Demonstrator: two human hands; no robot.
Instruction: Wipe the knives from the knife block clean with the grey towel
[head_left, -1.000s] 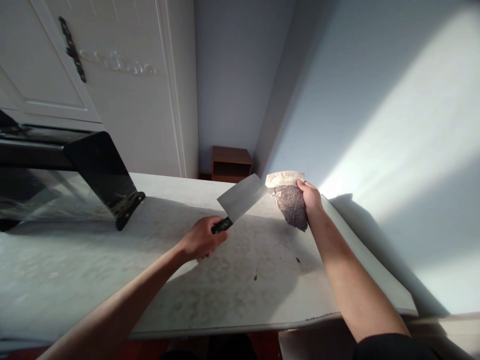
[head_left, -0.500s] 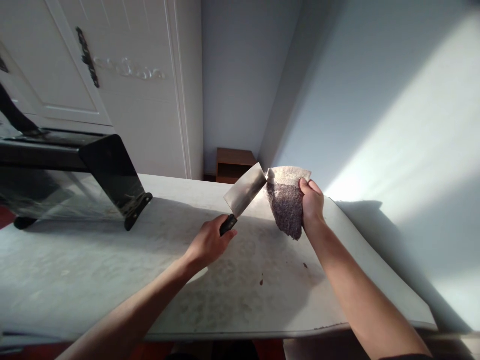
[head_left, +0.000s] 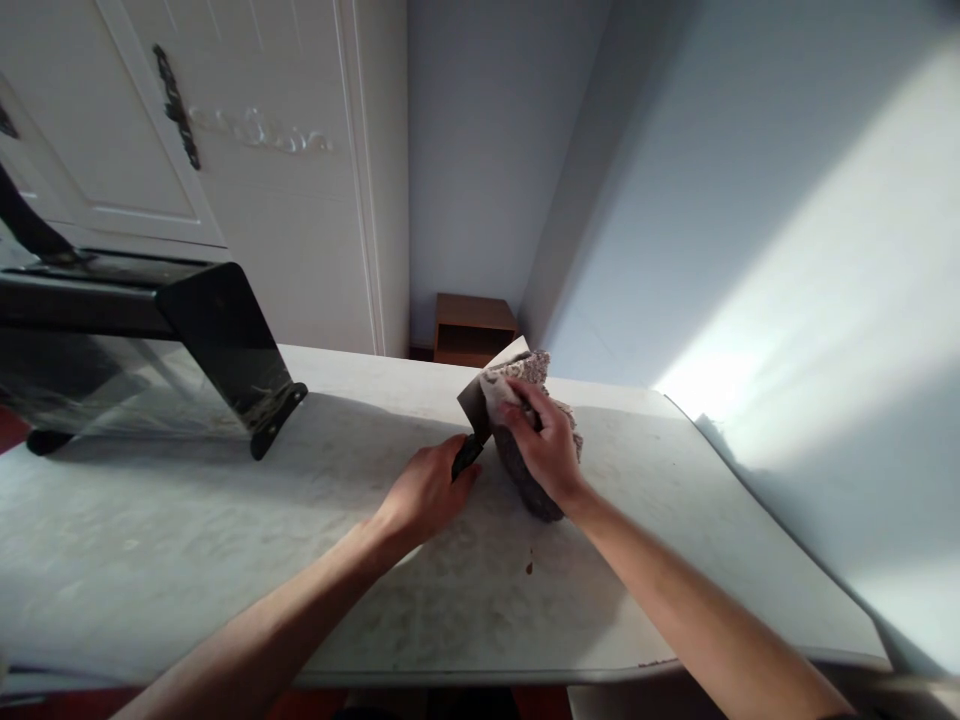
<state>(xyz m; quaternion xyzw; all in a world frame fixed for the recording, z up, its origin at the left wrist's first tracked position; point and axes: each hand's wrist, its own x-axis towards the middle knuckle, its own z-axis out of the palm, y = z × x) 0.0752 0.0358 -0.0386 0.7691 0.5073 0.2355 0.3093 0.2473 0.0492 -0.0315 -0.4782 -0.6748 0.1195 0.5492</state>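
Note:
My left hand (head_left: 429, 490) is closed round the black handle of a cleaver (head_left: 474, 405), whose wide metal blade points up and away over the table. Against that blade, my right hand (head_left: 544, 440) presses a bunched cloth (head_left: 517, 470), dark purple-grey with a paler band. Part of the blade is hidden behind the cloth, and its upper corner shows above. The cloth's lower end hangs down close to the tabletop.
A white, stained table (head_left: 360, 610) lies under both hands, with a small brown speck on it. On the left stands a black-framed case (head_left: 217, 350) with clear sides. Behind are a white cabinet (head_left: 300, 230), a brown wooden box-like unit (head_left: 476, 312) and a wall (head_left: 750, 250) at right.
My right hand has moved left with the cloth, from beside the cleaver onto its blade. The cloth has gone from hanging spread out to bunched. My left hand stays nearly in place.

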